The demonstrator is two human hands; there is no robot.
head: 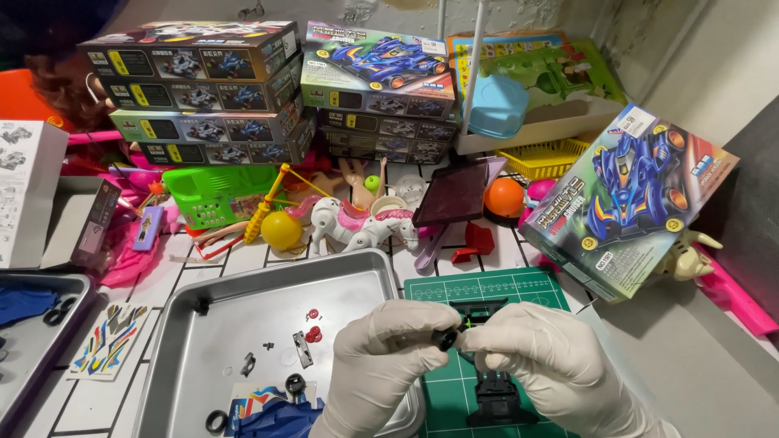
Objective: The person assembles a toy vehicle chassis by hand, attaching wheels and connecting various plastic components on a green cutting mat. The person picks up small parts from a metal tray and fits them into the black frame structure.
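Observation:
Both my hands wear white gloves and meet over a green cutting mat [519, 288]. My left hand [381, 365] pinches a small black wheel [445, 338] at its fingertips. My right hand [552, 365] grips a black toy-car chassis [479, 312] with a thin yellow-green piece right beside the wheel. Another black chassis part [497, 399] lies on the mat below my hands. A metal tray [243, 324] to the left holds small red and black parts [312, 332], black tyres [217, 421] and a blue car body shell [276, 418].
Stacked model-car boxes [203, 89] line the back, and one blue-car box [629, 199] leans at right. Toys clutter the middle: a white unicorn [361, 223], yellow ball [281, 229], orange ball [504, 197], green toy [213, 197]. A sticker sheet [109, 341] and second tray [40, 341] lie left.

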